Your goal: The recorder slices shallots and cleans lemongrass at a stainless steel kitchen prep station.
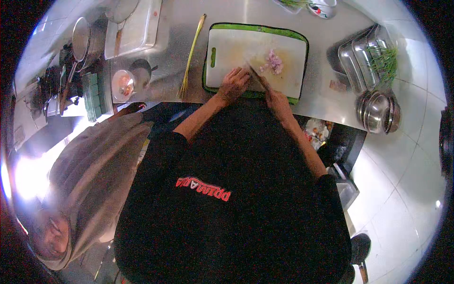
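A white cutting board [227, 39] with green ends lies on the steel counter in front of me. My right hand [279, 103] grips a knife [258, 76], its blade slanting up and left across the board. Close to the blade, my left hand [234, 83] rests on the board with bent fingers. Whatever may be beneath those fingertips is hidden. Chopped purple-and-white pieces, apparently shallot or onion [274, 63], sit in a small heap right of the knife, with a few bits scattered nearby.
A lemongrass stalk [192, 53] lies left of the board. Further left are a small bowl of food [123, 85], a steel tray [150, 25] and a long-handled pan [81, 39]. Metal containers [358, 64] and stacked bowls [376, 110] stand right. Another person [95, 159] is at my left.
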The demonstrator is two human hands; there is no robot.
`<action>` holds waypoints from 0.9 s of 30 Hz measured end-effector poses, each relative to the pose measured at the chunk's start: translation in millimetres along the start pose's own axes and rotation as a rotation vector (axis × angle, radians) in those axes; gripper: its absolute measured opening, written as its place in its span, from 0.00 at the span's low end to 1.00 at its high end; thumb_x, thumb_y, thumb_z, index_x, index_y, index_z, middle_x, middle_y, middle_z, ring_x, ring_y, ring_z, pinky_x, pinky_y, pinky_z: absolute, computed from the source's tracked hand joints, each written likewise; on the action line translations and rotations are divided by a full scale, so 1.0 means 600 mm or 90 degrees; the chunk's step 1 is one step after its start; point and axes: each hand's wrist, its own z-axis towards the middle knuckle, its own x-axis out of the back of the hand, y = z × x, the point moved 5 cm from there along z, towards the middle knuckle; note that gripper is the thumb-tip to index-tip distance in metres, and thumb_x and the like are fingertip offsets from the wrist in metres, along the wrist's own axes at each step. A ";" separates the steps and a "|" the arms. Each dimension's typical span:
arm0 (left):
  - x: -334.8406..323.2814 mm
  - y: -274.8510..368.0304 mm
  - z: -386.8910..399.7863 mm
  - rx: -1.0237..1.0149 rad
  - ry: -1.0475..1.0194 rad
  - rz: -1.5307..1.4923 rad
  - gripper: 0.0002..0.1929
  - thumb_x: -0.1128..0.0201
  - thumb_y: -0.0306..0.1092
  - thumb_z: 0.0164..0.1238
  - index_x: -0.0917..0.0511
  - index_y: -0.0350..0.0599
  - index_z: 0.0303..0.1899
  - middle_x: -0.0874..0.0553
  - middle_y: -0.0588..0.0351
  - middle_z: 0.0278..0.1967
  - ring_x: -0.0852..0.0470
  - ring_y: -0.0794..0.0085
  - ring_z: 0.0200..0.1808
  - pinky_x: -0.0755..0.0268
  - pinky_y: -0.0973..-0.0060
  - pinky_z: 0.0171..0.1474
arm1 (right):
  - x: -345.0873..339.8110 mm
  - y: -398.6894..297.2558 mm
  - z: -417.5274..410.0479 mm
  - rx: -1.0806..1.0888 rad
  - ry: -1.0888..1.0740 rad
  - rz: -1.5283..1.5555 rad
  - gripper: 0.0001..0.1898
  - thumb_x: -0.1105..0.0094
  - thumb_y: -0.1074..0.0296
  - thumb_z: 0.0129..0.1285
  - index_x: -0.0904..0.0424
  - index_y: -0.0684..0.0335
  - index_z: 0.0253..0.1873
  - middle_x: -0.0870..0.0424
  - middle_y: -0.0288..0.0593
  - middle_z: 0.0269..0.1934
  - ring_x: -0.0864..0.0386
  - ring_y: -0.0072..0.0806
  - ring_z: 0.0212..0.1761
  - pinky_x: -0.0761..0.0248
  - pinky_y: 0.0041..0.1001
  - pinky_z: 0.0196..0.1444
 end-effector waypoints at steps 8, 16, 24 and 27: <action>0.001 0.002 0.007 0.100 -0.057 -0.058 0.09 0.38 0.32 0.59 0.22 0.40 0.39 0.20 0.50 0.40 0.22 0.55 0.47 0.27 0.60 0.54 | 0.034 0.014 -0.001 -0.037 0.082 0.035 0.31 0.53 0.69 0.71 0.49 0.40 0.75 0.23 0.62 0.25 0.21 0.55 0.29 0.29 0.47 0.34; -0.007 -0.012 0.056 0.053 0.008 -0.115 0.09 0.39 0.29 0.62 0.21 0.42 0.43 0.18 0.50 0.39 0.19 0.55 0.43 0.25 0.62 0.49 | 0.061 0.007 -0.026 -0.199 0.091 0.135 0.26 0.53 0.68 0.72 0.40 0.39 0.73 0.20 0.64 0.34 0.18 0.54 0.32 0.27 0.43 0.37; 0.060 -0.068 0.066 0.350 0.185 -0.236 0.09 0.40 0.24 0.64 0.18 0.43 0.44 0.12 0.52 0.39 0.13 0.66 0.39 0.22 0.71 0.44 | 0.047 0.005 -0.025 -0.062 0.051 0.055 0.33 0.52 0.68 0.69 0.50 0.36 0.75 0.19 0.62 0.31 0.19 0.57 0.32 0.27 0.50 0.36; 0.090 -0.079 0.029 0.399 0.150 -0.234 0.09 0.41 0.23 0.64 0.18 0.43 0.44 0.12 0.52 0.40 0.13 0.66 0.41 0.22 0.71 0.44 | 0.024 0.006 -0.021 -0.016 0.019 0.040 0.32 0.52 0.69 0.69 0.48 0.36 0.74 0.20 0.62 0.29 0.19 0.56 0.32 0.28 0.50 0.37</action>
